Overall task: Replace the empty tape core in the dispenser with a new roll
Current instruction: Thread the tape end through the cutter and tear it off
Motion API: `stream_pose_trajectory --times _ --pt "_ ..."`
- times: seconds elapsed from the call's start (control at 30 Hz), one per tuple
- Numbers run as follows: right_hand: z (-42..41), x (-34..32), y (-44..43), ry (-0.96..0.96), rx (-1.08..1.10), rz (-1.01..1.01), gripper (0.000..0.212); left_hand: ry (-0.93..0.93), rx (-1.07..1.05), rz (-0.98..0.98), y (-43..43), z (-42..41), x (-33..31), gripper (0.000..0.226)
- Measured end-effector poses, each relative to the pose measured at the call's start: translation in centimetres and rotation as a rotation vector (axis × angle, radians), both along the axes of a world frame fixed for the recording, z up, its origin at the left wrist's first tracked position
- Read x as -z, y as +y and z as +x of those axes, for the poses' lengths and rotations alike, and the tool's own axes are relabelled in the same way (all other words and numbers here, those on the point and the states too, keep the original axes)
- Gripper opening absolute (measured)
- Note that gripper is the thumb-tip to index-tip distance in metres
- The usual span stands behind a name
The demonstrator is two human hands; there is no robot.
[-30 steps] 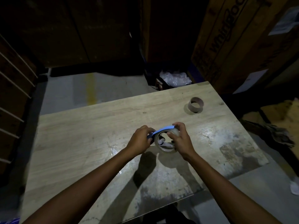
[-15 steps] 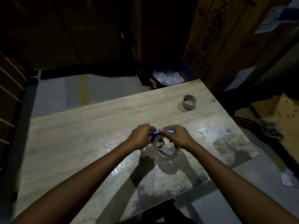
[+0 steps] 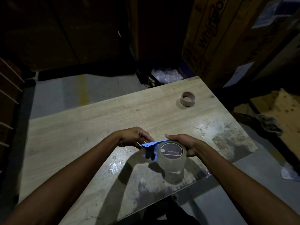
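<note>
Head view: both hands above wooden table point(image 3: 81, 137). Right hand point(image 3: 186, 144) wraps new tape roll point(image 3: 171, 155), mounted on blue dispenser point(image 3: 150, 147). Left hand point(image 3: 134, 138) pinches dispenser's front end with fingertips. Empty tape core point(image 3: 188, 99) stands upright near table's far right corner, well apart from hands.

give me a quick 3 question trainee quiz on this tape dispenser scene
1. True or false: the empty core lies on the table, apart from both hands.
2. Which hand grips the new tape roll? A left B right
3. Fill in: the dispenser is coloured ____.

Key: 1 true. 2 B; the right hand wraps the roll while the left hand pinches the dispenser's end. 3 blue.
</note>
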State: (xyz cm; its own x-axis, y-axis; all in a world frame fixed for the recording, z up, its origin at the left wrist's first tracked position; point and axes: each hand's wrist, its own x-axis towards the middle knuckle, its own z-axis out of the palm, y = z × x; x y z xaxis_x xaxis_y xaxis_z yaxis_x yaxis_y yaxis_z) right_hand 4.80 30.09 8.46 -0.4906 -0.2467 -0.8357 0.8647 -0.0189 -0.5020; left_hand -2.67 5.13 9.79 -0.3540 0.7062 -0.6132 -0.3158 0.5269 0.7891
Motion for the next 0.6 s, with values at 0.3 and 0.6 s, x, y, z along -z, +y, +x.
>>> stream_pose_trajectory --times 0.3,0.6 --pt "0.5 -0.6 1.4 -0.036 0.037 -0.079 0.031 -0.036 -0.03 0.045 0.3 0.1 0.9 0.021" --pt "1.3 -1.5 4.9 0.102 0.066 0.079 0.053 0.032 0.004 -0.025 5.6 -0.1 0.6 0.012"
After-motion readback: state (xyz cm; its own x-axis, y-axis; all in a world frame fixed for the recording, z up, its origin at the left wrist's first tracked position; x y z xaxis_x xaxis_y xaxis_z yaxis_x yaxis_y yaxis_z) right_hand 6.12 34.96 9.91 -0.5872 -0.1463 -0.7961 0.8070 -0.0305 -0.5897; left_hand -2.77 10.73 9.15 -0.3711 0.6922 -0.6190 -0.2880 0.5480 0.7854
